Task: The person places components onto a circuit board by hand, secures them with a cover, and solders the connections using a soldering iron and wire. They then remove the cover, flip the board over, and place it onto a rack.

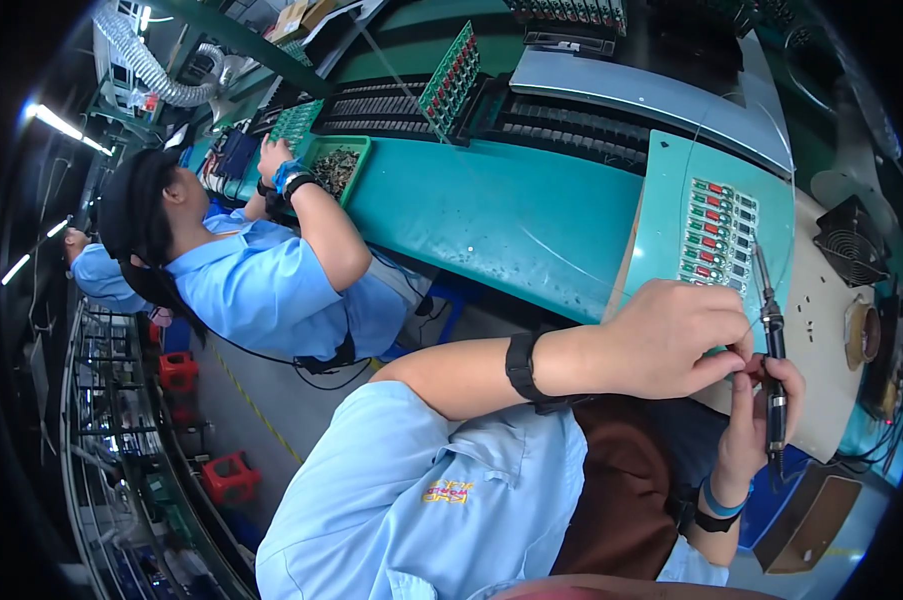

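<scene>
The right hand (pixel 756 415) grips a black soldering iron (pixel 771 345) upright, its tip over the green circuit board (pixel 716 238) just beyond the closed left hand (pixel 671 340) pinching thin wire.

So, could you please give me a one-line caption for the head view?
Right hand holds a soldering iron by a green circuit board; left hand touches it.

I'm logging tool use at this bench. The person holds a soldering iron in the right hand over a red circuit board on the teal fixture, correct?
Not quite. In the head view the circuit board is green, carrying rows of red and dark parts. The rest holds: the right hand holds the soldering iron, its tip over that board on the teal fixture.
</scene>
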A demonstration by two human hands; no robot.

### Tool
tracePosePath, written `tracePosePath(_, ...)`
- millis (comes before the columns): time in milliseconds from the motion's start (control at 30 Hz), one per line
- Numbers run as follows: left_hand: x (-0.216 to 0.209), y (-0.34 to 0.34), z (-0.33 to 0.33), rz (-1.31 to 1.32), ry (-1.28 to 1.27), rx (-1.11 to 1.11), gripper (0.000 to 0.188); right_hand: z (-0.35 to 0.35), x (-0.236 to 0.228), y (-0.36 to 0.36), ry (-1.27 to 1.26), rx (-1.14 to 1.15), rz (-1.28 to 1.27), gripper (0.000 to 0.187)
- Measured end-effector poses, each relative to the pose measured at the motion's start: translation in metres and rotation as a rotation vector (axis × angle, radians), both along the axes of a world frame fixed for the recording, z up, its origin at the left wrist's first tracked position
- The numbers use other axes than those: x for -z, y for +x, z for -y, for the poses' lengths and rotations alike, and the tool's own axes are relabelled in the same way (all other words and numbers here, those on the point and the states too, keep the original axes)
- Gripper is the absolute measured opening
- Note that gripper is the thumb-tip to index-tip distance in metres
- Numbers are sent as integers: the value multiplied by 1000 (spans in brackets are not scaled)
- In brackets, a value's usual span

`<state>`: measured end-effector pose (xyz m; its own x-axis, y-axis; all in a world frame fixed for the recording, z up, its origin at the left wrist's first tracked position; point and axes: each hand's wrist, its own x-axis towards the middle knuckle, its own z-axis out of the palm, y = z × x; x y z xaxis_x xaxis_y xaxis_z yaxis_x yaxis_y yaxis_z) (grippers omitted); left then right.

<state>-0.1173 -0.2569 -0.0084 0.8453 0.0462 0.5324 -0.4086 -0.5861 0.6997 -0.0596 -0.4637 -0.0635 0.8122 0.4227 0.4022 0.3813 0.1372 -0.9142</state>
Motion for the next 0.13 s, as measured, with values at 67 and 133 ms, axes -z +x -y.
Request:
tracePosePath(67, 1, 0, -2, 6, 2, 3, 10, 0, 1, 0, -28, -15, 13, 35)
tracePosePath(133, 3, -1, -4, 3, 20, 15, 9, 1, 1, 1, -31, 4, -12, 34)
